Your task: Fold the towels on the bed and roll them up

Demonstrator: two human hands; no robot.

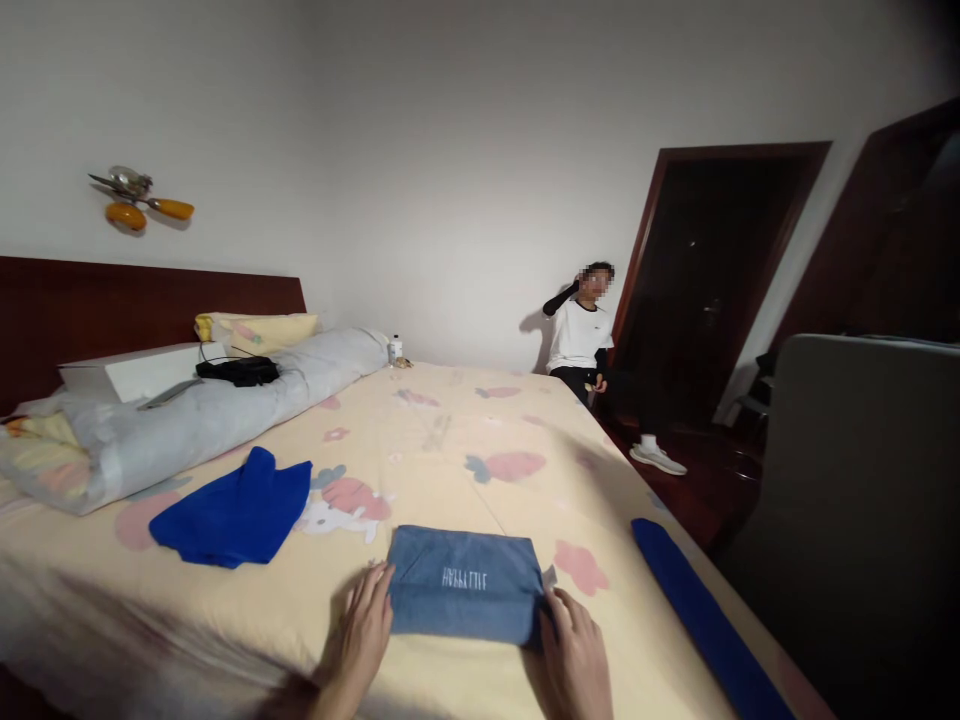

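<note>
On the bed in front of me lies a blue-grey folded garment (pixel 465 605), a flat rectangle with white lettering upside down to me. My left hand (pixel 366 610) is at its left edge, fingers close together and gripping the side. At the opposite edge, my right hand (pixel 574 640) has its fingers bent round the cloth; its thumb is partly hidden. A bright blue cloth (pixel 236 510) lies loosely spread to the left of the garment. Along the bed's right edge runs a long, narrow blue cloth (pixel 697 610).
A patterned sheet (pixel 442 420) covers the bed. A rolled grey quilt (pixel 225 425) bears a white box (pixel 142 372) and a black item (pixel 238 371). Beyond the bed's far right corner is a person (pixel 581 335) in a white top. A grey chair back (pixel 862 480) rises at right.
</note>
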